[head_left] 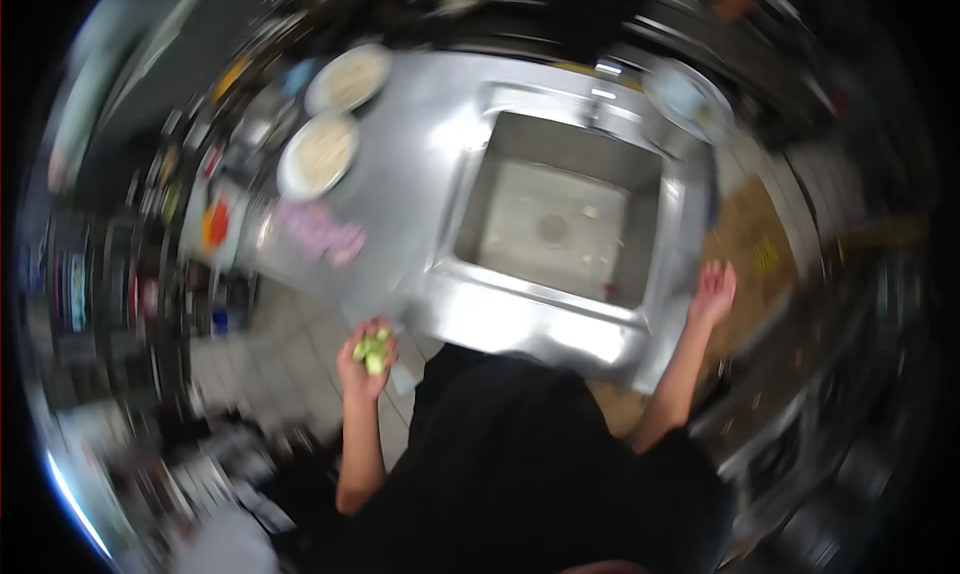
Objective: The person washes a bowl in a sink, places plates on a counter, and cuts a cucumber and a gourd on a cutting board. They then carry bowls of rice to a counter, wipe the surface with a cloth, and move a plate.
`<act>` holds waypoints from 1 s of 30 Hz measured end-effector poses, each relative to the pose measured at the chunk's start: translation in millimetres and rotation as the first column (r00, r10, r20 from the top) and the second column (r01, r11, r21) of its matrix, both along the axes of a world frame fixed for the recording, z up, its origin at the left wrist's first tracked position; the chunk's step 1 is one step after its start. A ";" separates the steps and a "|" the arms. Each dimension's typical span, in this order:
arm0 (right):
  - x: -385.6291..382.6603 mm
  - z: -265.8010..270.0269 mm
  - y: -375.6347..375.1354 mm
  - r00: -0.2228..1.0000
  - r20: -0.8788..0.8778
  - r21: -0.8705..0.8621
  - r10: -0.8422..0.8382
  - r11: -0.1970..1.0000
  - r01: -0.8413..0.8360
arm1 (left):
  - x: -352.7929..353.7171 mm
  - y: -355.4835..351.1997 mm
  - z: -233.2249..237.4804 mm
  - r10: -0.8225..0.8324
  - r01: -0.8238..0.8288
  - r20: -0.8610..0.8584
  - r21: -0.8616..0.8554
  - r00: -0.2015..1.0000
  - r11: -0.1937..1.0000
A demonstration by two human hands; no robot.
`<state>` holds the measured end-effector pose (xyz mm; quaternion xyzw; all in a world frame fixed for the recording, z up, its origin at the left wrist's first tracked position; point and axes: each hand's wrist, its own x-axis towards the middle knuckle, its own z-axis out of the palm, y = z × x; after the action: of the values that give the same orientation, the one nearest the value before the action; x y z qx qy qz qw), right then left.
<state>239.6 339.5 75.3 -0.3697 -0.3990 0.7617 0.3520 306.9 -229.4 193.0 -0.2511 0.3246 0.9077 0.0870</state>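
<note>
My left hand (pixel 362 374), palm up beside the counter's front-left corner, is closed around several pale green vegetable pieces (pixel 373 352). Their exact kind is blurred. Off to the right of the sink, my right hand (pixel 713 292) is raised with its fingers loosely apart and nothing visible in it. Between the two hands lies the steel sink (pixel 553 294), with small light scraps on its bottom. A pink cloth or bundle (pixel 325 232) rests on the counter, up and to the left of my left hand.
Two white bowls (pixel 290 169) with pale contents stand on the left of the steel counter (pixel 400 174). A faucet (pixel 598 99) rises behind the sink, with a round container (pixel 655 124) to its right. A brown mat or board (pixel 745 224) lies at the right.
</note>
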 end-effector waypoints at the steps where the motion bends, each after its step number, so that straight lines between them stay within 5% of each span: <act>1: 4.2 -28.6 -19.4 0.986 -0.087 -0.058 0.141 0.988 -0.146 | 5.4 -0.8 -1.6 0.059 -0.059 0.017 0.020 0.998 0.998; 3: -4.9 -23.1 -104.9 0.863 -0.099 -0.066 0.496 0.862 -0.503 | 10.4 -3.1 -3.7 0.099 -0.093 -0.062 0.091 0.993 0.991; 7: -26.3 38.4 -257.9 0.467 -0.005 0.030 0.884 0.467 -0.884 | 15.6 -22.0 11.0 0.135 -0.124 -0.218 0.066 0.967 0.990; 8: -31.8 56.1 -284.6 0.335 -0.007 0.120 0.942 0.334 -0.935 | 22.7 -33.3 15.5 0.151 -0.149 -0.236 0.026 0.960 0.988; 9: -37.3 75.4 -306.4 0.331 0.003 0.136 0.944 0.328 -0.935 | 28.4 -46.9 17.7 0.161 -0.170 -0.251 -0.014 0.955 0.985; 11: -46.9 103.5 -347.6 0.034 0.095 0.314 0.995 0.003 -0.949 | 51.5 -79.5 12.3 0.211 -0.218 -0.272 0.005 0.939 0.976; 14: -55.2 103.8 -402.5 -0.019 0.090 0.372 0.996 -0.051 -0.927 | 102.0 -136.5 -4.1 0.264 -0.279 -0.305 -0.005 0.915 0.960; 18: -23.3 99.3 -501.9 -0.005 -0.020 0.141 1.000 -0.002 -0.990 | 166.5 -210.8 -22.0 0.431 -0.452 -0.259 -0.025 0.864 0.891; 21: 11.0 84.3 -584.1 -0.131 0.030 0.049 0.991 -0.133 -0.990 | 198.8 -266.8 -39.8 0.481 -0.501 -0.264 -0.008 0.836 0.865; 26: 40.6 74.7 -680.2 -0.467 0.104 0.155 0.878 -0.478 -0.864 | 215.6 -340.7 -54.2 0.492 -0.497 -0.150 -0.001 0.858 0.867; 30: 24.4 59.7 -746.1 -0.493 0.105 0.085 0.864 -0.501 -0.861 | 197.3 -410.8 -83.7 0.538 -0.530 -0.115 0.096 0.835 0.843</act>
<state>264.0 -406.6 135.0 0.1917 -0.5656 0.6617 -0.4533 504.2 -640.2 109.3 -0.2660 0.2194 0.9204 -0.1845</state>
